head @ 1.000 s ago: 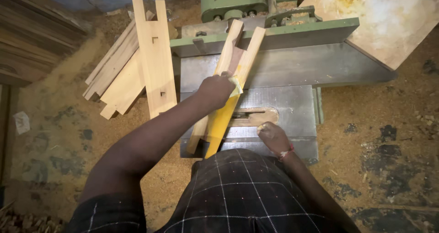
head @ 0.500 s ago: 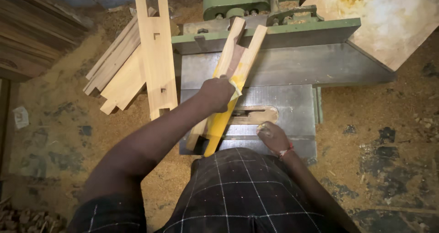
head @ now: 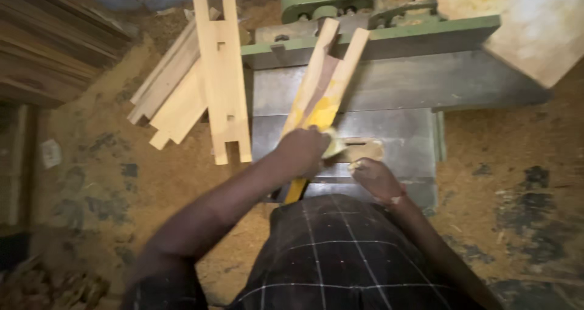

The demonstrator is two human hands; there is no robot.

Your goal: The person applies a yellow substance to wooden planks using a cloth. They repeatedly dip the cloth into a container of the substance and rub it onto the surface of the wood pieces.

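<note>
A long notched wooden piece (head: 322, 85) lies slanted across the grey metal machine table (head: 395, 133), its lower part smeared yellow. My left hand (head: 302, 152) presses a small yellowish pad against that piece near its lower half. My right hand (head: 374, 179) rests on the table's near edge beside an oval slot (head: 359, 149), fingers curled; whether it holds anything is unclear. My checked dark shirt fills the bottom of the view.
A stack of notched wooden boards (head: 207, 85) leans on the sawdust floor left of the machine. A green fence (head: 389, 36) and green motor housing (head: 322, 0) stand behind. A yellow-stained board (head: 535, 24) is at top right. Dark planks (head: 48, 42) lie at far left.
My left hand has slid down the slanted wooden piece toward me with the pad. The view has shifted slightly, and my right hand stays at the table edge.
</note>
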